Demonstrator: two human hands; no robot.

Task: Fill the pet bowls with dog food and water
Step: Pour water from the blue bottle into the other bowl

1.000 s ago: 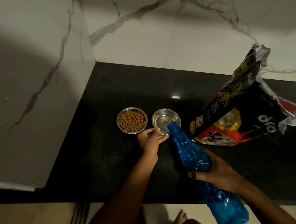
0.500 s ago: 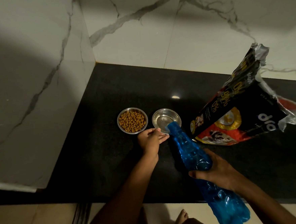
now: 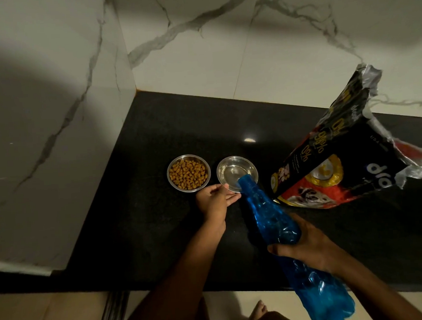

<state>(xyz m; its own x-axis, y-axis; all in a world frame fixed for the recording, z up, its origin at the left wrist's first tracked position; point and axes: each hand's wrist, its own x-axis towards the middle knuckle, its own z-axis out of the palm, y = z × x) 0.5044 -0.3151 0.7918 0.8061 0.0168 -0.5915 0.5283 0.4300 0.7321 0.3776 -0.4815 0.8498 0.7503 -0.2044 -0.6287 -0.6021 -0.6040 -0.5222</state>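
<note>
One kibble bowl [image 3: 187, 157], water bowl [image 3: 233, 170] perhaps part-filled, right hand [image 3: 308, 248] gripping bottle [image 3: 271, 220], left hand [image 3: 214, 202] flat

Readable bits all on the dog food bag [image 3: 342, 160]. Big white lowercase "dro" low on the right of the black front, cut off at a crease, so no full brand name. Further up in yellow, running slantwise: "98%" in the middle, a "0%" just above and another "0%" just below. Tiny pale "USA" off to the right of those, barely legible tbh. Fine print beside the percentages and a cursive word near the torn top: way too blurry, no clue.
</note>
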